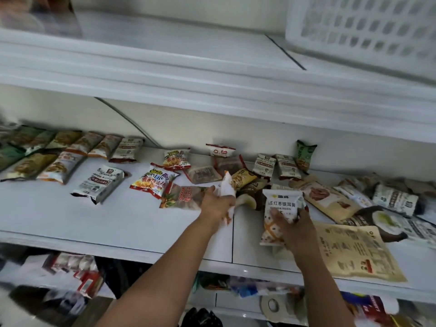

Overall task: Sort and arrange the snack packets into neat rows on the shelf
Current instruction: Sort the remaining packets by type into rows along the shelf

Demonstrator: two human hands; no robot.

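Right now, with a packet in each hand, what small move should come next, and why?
Probably carry the white packet with orange corner in the left hand leftward to the bare white shelf beside the rows already laid there; the right hand holds another white packet over the unsorted heap.

Both bare arms reach forward, left hand (218,205) and right hand (296,228) each closed in a grip.

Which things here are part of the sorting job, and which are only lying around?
Part of the job:
- white packet in right hand
- white packet in left hand
- neat rows of packets
- unsorted pile
- middle shelf

Just lying about:
- white basket above
- clutter on the lower shelf
- tape roll
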